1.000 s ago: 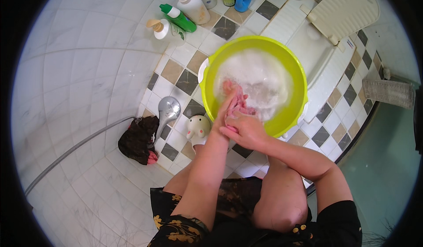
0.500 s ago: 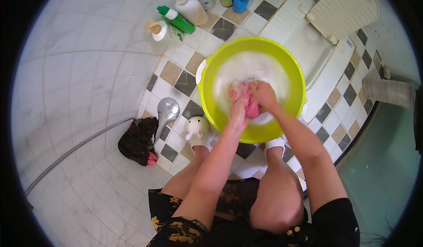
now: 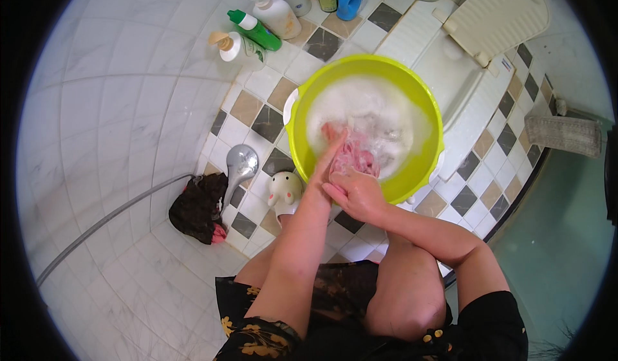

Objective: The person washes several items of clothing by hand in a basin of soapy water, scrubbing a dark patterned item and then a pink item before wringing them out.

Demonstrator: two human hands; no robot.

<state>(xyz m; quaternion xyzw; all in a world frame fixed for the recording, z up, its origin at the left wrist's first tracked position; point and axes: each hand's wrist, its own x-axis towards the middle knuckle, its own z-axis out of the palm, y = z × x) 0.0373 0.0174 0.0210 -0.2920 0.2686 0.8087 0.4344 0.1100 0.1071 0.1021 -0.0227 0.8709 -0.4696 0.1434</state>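
Note:
A wet pink cloth lies bunched in the suds of a lime-yellow basin. My right hand is closed on its near end, close to my left wrist and above the basin's near side. Farther in, my left hand grips the cloth at its left side; foam and cloth partly cover those fingers. White foamy water fills the bottom of the basin around the cloth.
Left of the basin, a shower head lies beside a dark bundled cloth. Several bottles line the wall at the far left. A white squat-toilet pan and a cream ribbed board are at the right. My slippers flank the basin's near side.
My right hand has drawn toward me and left, from the cloth's far right side to its near end by my left wrist. The cloth is stretched lower and foam is stirred.

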